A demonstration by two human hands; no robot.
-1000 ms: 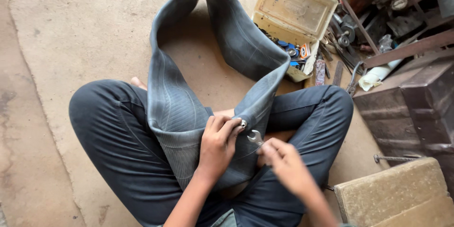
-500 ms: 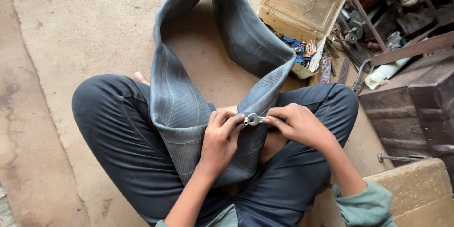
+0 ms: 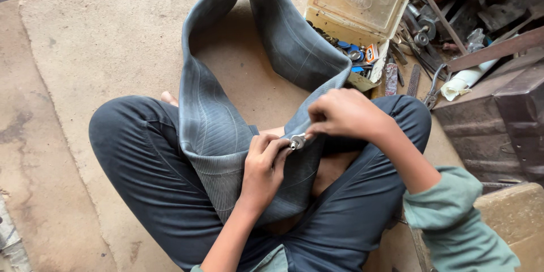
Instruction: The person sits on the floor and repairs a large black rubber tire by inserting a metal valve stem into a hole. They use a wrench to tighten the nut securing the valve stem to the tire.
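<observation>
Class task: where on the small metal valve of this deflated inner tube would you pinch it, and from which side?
Pinch the valve on its free shiny end, coming from the right hand side: it juts sideways from the tube, and the left hand already covers its base.

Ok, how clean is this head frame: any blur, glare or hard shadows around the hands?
Head view: soft, even daylight, no glare; both hands, left and right, and the metal valve look sharp; only faint shadow under the rubber tube; slight wide-angle stretch at the edges.
</observation>
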